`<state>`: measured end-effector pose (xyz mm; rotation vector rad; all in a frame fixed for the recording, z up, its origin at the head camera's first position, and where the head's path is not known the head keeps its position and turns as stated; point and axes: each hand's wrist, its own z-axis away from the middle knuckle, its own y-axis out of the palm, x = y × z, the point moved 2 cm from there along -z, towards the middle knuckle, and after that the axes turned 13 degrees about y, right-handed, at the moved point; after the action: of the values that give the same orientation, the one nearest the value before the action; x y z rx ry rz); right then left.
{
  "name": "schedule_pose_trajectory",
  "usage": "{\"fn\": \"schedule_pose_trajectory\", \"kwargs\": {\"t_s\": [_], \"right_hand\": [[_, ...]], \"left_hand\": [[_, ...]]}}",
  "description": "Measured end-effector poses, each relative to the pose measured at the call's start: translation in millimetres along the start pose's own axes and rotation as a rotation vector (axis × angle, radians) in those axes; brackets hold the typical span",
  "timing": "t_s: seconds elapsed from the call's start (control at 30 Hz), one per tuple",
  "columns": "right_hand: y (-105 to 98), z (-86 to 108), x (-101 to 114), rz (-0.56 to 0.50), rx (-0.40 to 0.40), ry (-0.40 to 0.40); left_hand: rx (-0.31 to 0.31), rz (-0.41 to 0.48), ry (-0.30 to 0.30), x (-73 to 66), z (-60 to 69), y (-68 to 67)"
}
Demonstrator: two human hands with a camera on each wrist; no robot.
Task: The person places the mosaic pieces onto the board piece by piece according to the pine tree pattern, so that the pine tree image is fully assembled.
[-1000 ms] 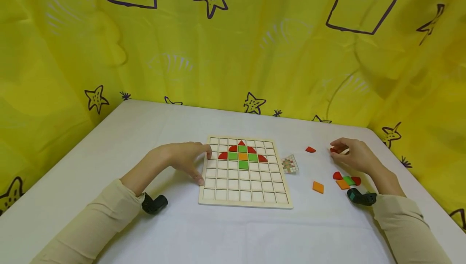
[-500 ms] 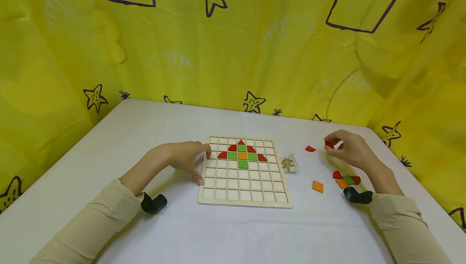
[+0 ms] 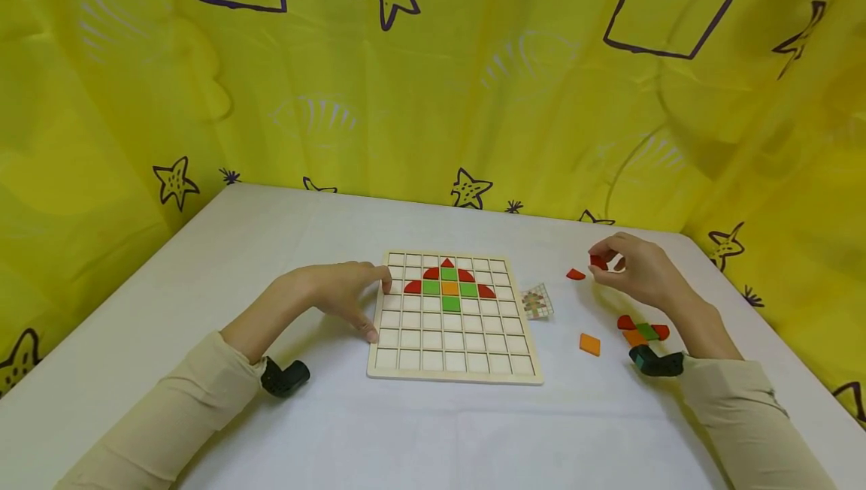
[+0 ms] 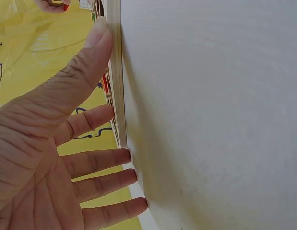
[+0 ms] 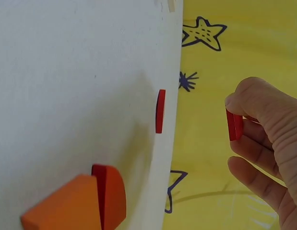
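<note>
Red piece (image 3: 598, 261), right of centre in the head frame: pinched between thumb and fingers of the right hand (image 3: 639, 268), above the white table (image 3: 284, 223). Second red piece (image 3: 576, 274) lies just left. Grid board (image 3: 455, 362) at centre; left hand (image 3: 340, 293), spread wide, touches its left edge.

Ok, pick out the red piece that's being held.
The red piece pinched by the right hand; the other red pieces lie on the table or board.

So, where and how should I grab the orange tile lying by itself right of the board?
Probably pinch two opposite edges from above: the orange tile lies flat and thin on the white table, its edges free all round.
</note>
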<state>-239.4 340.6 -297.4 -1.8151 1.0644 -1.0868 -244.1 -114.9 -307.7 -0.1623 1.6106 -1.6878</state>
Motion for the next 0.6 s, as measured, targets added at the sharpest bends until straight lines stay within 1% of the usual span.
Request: {"fn": "schedule_pose_trajectory", "kwargs": {"t_s": [0.1, 0.37, 0.6], "right_hand": [[0.5, -0.7, 5.7, -0.001, -0.007, -0.02], [3.0, -2.6, 21.5, 0.006, -0.008, -0.038], [5.9, -3.9, 32.3, 0.002, -0.025, -0.1]], "left_hand": [[0.002, -0.002, -0.005, -0.3, 0.6, -0.1], [0.007, -0.005, -0.016, 0.2, 1.0, 0.3], [0.01, -0.005, -0.02, 0.4, 1.1, 0.1]]}}
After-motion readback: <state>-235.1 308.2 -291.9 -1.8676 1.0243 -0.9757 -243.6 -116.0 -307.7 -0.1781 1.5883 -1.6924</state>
